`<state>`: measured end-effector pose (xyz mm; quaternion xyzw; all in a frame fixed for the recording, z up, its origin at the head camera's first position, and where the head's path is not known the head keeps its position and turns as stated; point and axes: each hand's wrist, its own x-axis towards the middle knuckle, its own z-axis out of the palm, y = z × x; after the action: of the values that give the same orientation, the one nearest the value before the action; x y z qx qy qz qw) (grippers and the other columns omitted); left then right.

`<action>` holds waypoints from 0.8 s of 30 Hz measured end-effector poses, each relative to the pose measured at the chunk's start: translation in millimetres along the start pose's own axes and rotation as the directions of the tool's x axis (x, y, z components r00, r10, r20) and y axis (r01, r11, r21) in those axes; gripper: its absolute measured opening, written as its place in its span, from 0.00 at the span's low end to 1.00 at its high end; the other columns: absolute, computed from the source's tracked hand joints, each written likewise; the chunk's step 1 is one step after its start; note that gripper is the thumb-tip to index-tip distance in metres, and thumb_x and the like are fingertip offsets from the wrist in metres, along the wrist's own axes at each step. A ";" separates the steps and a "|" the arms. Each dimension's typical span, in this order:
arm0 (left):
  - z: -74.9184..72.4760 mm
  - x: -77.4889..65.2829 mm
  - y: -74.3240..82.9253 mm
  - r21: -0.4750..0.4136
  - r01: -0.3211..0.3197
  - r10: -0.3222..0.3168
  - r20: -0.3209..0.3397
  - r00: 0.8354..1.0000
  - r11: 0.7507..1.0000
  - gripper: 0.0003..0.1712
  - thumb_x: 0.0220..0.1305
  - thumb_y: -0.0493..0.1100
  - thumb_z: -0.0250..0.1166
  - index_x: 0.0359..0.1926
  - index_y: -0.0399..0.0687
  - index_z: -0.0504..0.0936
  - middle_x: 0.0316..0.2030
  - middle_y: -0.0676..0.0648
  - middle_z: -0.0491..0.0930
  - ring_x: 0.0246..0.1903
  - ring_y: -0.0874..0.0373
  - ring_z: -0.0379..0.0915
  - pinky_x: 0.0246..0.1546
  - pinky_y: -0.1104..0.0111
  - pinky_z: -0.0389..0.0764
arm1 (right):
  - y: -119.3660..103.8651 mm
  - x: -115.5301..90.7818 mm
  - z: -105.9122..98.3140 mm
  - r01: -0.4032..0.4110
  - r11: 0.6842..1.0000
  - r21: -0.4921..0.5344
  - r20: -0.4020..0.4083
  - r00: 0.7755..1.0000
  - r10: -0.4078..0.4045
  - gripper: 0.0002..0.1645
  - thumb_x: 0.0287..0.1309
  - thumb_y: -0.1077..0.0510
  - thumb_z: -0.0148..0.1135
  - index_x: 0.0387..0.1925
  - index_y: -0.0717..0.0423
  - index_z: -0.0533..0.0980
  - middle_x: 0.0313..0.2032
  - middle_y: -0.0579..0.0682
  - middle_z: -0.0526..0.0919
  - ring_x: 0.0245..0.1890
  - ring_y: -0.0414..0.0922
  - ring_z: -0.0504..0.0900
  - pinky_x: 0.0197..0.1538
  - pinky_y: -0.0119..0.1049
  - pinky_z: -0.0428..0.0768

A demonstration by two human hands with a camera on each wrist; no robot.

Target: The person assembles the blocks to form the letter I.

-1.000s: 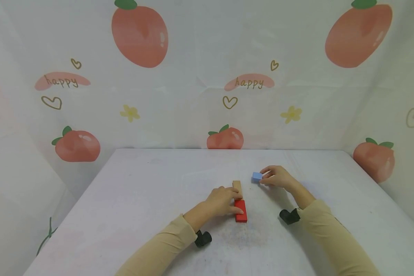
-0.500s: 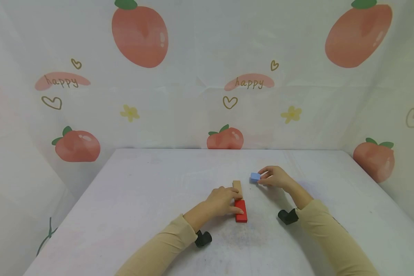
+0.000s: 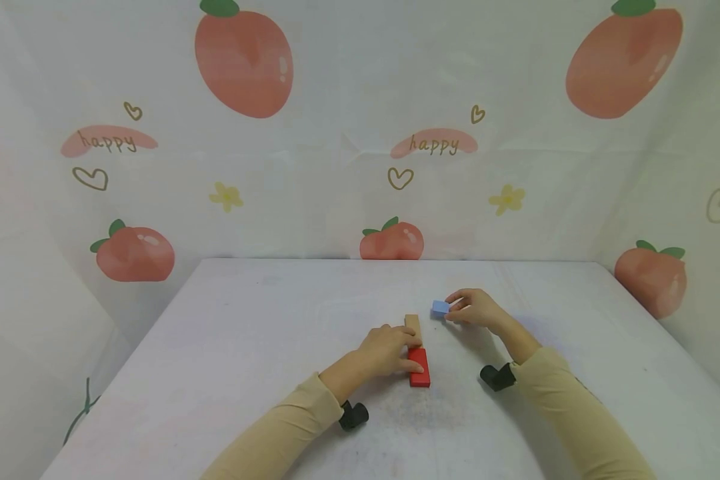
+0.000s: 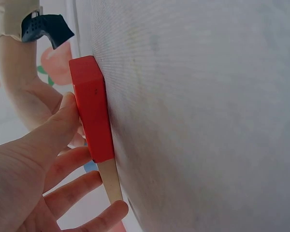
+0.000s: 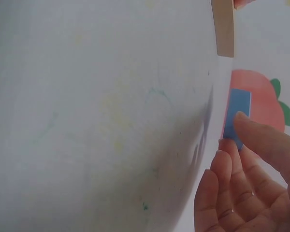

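Note:
A red rectangular block (image 3: 419, 368) and a plain wooden block (image 3: 413, 325) lie end to end on the white table. My left hand (image 3: 387, 350) rests on them with fairly straight fingers. In the left wrist view, its thumb touches the red block (image 4: 93, 108), while other fingers reach the wooden block (image 4: 110, 180). Farther back and to the right, my right hand (image 3: 477, 310) pinches a small blue block (image 3: 440, 309). The right wrist view shows the thumb on one face of the blue block (image 5: 238, 108), with fingertips at its lower end.
The white table (image 3: 264, 333) meets a hanging cloth (image 3: 324, 187) printed with fruit, hearts and flowers. A black wrist camera (image 3: 353, 416) is worn below the left hand, another black wrist camera (image 3: 497, 377) below the right.
My right hand has shifted slightly to the left, carrying the blue block nearer to the wooden block's far end. My left hand and the blocks beneath it stay in place.

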<state>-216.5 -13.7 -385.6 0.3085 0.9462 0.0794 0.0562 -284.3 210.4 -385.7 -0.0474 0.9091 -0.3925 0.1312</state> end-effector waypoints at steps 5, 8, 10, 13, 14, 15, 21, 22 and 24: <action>-0.2 -0.2 0.4 0.003 0.000 0.000 0.002 1.000 1.000 0.27 0.54 0.61 0.65 0.54 0.60 0.79 0.57 0.53 0.76 0.49 0.52 0.75 0.42 0.66 0.75 | -0.9 1.0 1.7 0.000 1.000 0.012 0.003 1.000 0.000 0.24 0.51 0.59 0.67 0.49 0.66 0.73 0.34 0.54 0.80 0.28 0.40 0.72 0.31 0.30 0.72; -0.4 -0.3 0.5 0.006 -0.002 0.002 -0.001 1.000 1.000 0.27 0.53 0.61 0.65 0.54 0.60 0.79 0.57 0.53 0.76 0.49 0.52 0.75 0.42 0.67 0.75 | -1.7 1.8 2.6 -0.006 1.000 0.010 0.007 1.000 0.006 0.24 0.51 0.58 0.67 0.49 0.65 0.73 0.34 0.54 0.80 0.28 0.40 0.72 0.31 0.29 0.72; -0.4 -0.5 0.7 0.006 -0.002 0.002 -0.003 1.000 1.000 0.27 0.53 0.61 0.65 0.54 0.60 0.79 0.57 0.53 0.76 0.49 0.52 0.75 0.42 0.67 0.75 | -2.7 2.1 3.1 -0.008 1.000 0.008 0.005 1.000 0.008 0.24 0.51 0.59 0.67 0.50 0.65 0.73 0.35 0.54 0.80 0.28 0.40 0.73 0.31 0.29 0.72; -0.7 -0.5 0.8 0.007 -0.002 0.002 -0.001 1.000 1.000 0.27 0.53 0.61 0.65 0.54 0.60 0.79 0.57 0.53 0.76 0.49 0.52 0.75 0.42 0.67 0.75 | -4.0 2.3 3.7 -0.006 1.000 -0.001 0.005 1.000 0.006 0.25 0.51 0.59 0.67 0.50 0.65 0.73 0.35 0.55 0.80 0.28 0.40 0.73 0.31 0.29 0.72; -0.7 -0.6 0.9 0.008 -0.002 0.002 -0.001 1.000 1.000 0.27 0.53 0.61 0.65 0.54 0.60 0.79 0.57 0.53 0.76 0.49 0.52 0.75 0.42 0.67 0.75 | -4.3 2.3 4.0 -0.003 1.000 -0.002 0.004 1.000 0.003 0.25 0.51 0.59 0.67 0.50 0.65 0.73 0.35 0.55 0.80 0.29 0.40 0.73 0.31 0.29 0.72; -0.9 -0.6 1.0 0.009 -0.002 0.002 -0.001 1.000 1.000 0.27 0.53 0.61 0.65 0.54 0.60 0.79 0.57 0.53 0.76 0.49 0.52 0.75 0.42 0.67 0.75 | -4.5 2.5 4.2 -0.001 1.000 -0.001 0.001 1.000 0.001 0.25 0.51 0.59 0.67 0.49 0.65 0.73 0.35 0.56 0.81 0.29 0.40 0.73 0.31 0.29 0.72; -0.6 -0.7 0.4 0.012 -0.013 0.013 -0.005 1.000 1.000 0.27 0.54 0.61 0.65 0.54 0.60 0.80 0.57 0.53 0.76 0.48 0.52 0.76 0.41 0.66 0.75 | -5.5 4.9 6.5 0.000 1.000 -0.016 -0.006 1.000 -0.001 0.24 0.51 0.58 0.67 0.50 0.64 0.74 0.37 0.57 0.81 0.31 0.41 0.74 0.32 0.29 0.72; -0.6 -0.8 0.3 0.013 -0.015 0.015 -0.005 1.000 1.000 0.27 0.54 0.61 0.65 0.54 0.60 0.80 0.57 0.53 0.76 0.47 0.52 0.76 0.41 0.66 0.75 | -5.7 5.3 7.0 0.000 1.000 -0.017 -0.009 1.000 0.000 0.24 0.51 0.58 0.67 0.49 0.64 0.74 0.37 0.57 0.81 0.31 0.41 0.74 0.32 0.28 0.72; -0.8 -1.1 0.4 0.011 -0.017 0.017 -0.007 1.000 1.000 0.27 0.54 0.61 0.65 0.54 0.59 0.80 0.57 0.53 0.76 0.47 0.52 0.76 0.41 0.66 0.75 | -6.2 5.5 7.6 0.009 1.000 -0.017 -0.009 1.000 -0.010 0.24 0.51 0.58 0.66 0.49 0.64 0.74 0.37 0.57 0.81 0.30 0.41 0.74 0.32 0.28 0.72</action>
<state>-215.5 -14.1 -384.6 0.3165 0.9442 0.0756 0.0506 -287.6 199.9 -387.3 -0.0511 0.9128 -0.3856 0.1248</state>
